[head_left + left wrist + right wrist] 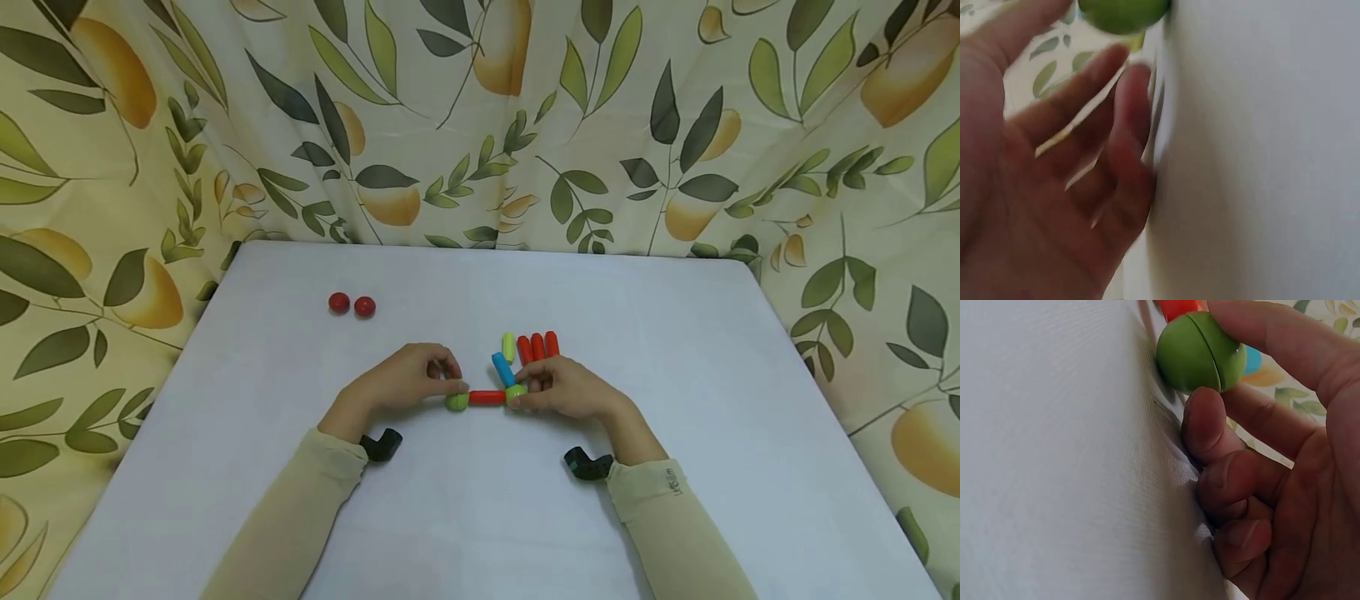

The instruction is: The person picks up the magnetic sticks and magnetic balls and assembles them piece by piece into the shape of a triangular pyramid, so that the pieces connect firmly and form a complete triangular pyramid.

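A red rod [487, 397] lies on the table between two green balls and joins them. My left hand [412, 372] holds the left green ball [457, 403] at the fingertips; in the left wrist view that ball [1124, 14] is cut by the top edge, so the contact is partly hidden. My right hand [567, 388] pinches the right green ball [514, 392] between thumb and fingers. In the right wrist view a seam runs round this ball [1194, 355]. From it a blue rod [503, 369] slants away toward the back left.
Just behind the right hand, several red rods [537, 347] lie side by side with a yellow-green rod [508, 347] at their left. Two red balls [352, 305] sit at the back left of the white table [465, 517]. A fruit-patterned curtain [450, 167] hangs behind.
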